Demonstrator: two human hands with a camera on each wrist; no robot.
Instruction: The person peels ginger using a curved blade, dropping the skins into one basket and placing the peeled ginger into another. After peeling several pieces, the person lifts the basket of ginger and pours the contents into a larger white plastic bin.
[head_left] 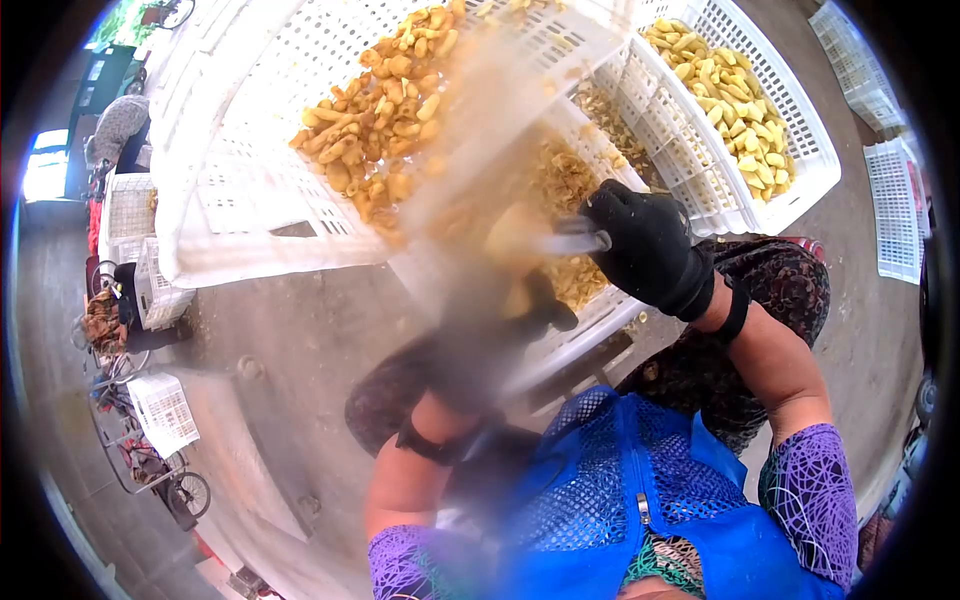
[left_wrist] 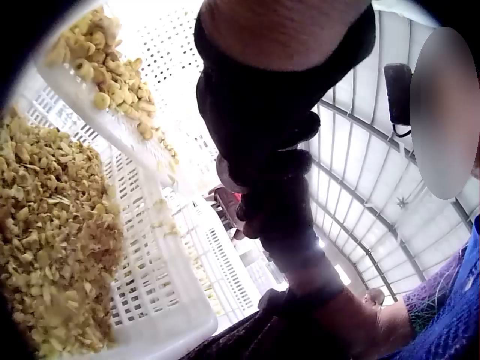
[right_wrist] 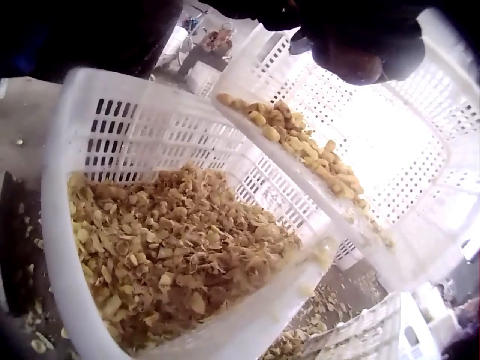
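Note:
In the head view my right hand point(head_left: 645, 245), in a black glove, grips a peeler point(head_left: 580, 240) with a shiny, rounded handle end. Facing it is my left hand point(head_left: 545, 305), also gloved in black and partly lost behind a blur. It holds a pale yellow, knobbly root-like piece point(head_left: 512, 245) against the peeler. Both hands are over a white crate point(right_wrist: 60, 225) holding a heap of thin peelings point(right_wrist: 180, 247). In the left wrist view the gloved left hand point(left_wrist: 259, 105) overlaps the right hand point(left_wrist: 277, 206), hiding the tool.
Yellow-brown knobbly pieces point(head_left: 380, 130) lie in a tilted white basket point(head_left: 250, 200) ahead. Smooth yellow pieces point(head_left: 735, 110) fill part of another white crate point(head_left: 820, 165) at right. Scraps point(right_wrist: 322, 307) litter the floor between crates. More crates point(head_left: 895, 210) stand farther right.

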